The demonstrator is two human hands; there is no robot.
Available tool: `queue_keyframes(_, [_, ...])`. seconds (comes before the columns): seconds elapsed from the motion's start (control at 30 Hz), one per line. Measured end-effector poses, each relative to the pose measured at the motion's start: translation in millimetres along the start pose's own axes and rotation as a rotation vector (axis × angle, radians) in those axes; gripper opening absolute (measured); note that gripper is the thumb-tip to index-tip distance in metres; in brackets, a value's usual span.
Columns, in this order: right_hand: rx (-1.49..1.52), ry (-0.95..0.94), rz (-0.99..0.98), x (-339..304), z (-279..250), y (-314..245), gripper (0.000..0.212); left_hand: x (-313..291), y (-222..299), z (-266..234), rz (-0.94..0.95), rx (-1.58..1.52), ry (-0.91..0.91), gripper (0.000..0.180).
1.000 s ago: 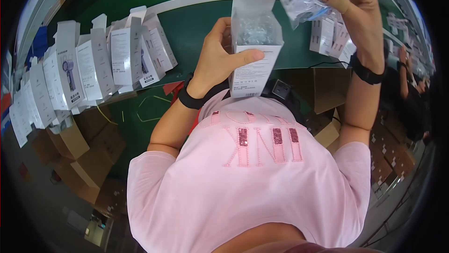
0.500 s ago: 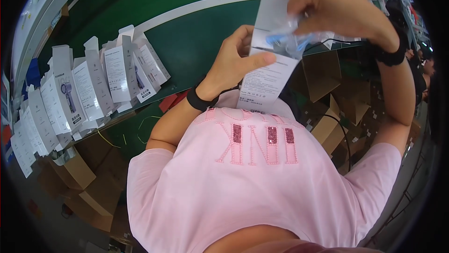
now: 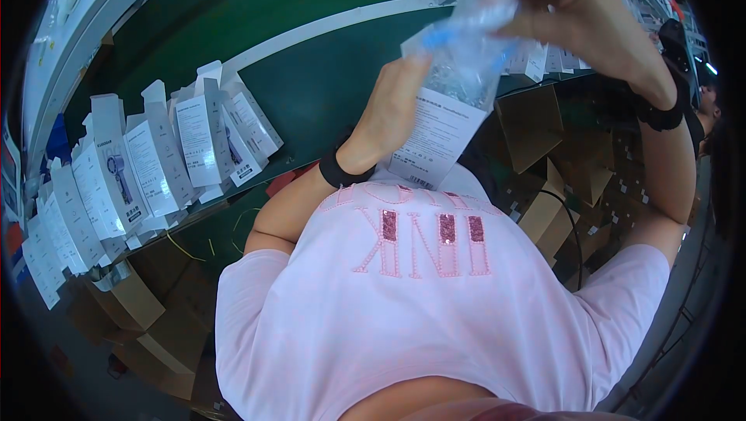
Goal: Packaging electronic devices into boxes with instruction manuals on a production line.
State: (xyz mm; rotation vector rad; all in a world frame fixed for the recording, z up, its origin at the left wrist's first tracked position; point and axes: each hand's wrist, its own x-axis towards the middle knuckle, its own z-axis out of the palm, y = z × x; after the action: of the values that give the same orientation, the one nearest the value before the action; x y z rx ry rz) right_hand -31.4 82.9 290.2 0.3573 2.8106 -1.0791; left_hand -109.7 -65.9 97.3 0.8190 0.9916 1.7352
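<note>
My left hand (image 3: pixel 395 106) is closed round the left side of a small white printed carton (image 3: pixel 441 135), which stands tilted with its mouth up in front of my chest. Its fingertips reach the rim, next to a crinkled clear plastic bag (image 3: pixel 460 63) with blue parts on it. The bag stands up out of the carton's mouth; what it contains is blurred. Above and to the right, my right hand (image 3: pixel 556 13) pinches the bag's upper end between thumb and fingers.
Several white cartons (image 3: pixel 140 160) with raised flaps stand in a row on the green bench (image 3: pixel 311 94) at left. More white cartons (image 3: pixel 536 62) are at right. Brown cardboard boxes (image 3: pixel 531 129) lie below the bench edge, near a black cable (image 3: pixel 573 227). Another person appears at far right.
My right hand has risen slightly, and more of the bag shows above the carton. My left thumb has shifted from the carton's front face up to its rim beside the bag.
</note>
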Motion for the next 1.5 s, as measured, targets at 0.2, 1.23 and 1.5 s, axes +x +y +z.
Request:
queue_keyframes(0.2, [-0.248,-0.367,0.15,1,3,3,0.012,5,25,19,-0.218,0.108,-0.201,0.051])
queue_keyframes(1.23, [0.282,0.714,0.405,-165,88,86,0.053,25,-16,45,-0.126,0.257,-0.619,0.041])
queue_keyframes(1.5, [0.733,0.622,-0.063,-179,110,169,0.043,31,-65,117,-0.146,0.296,-0.274,0.053])
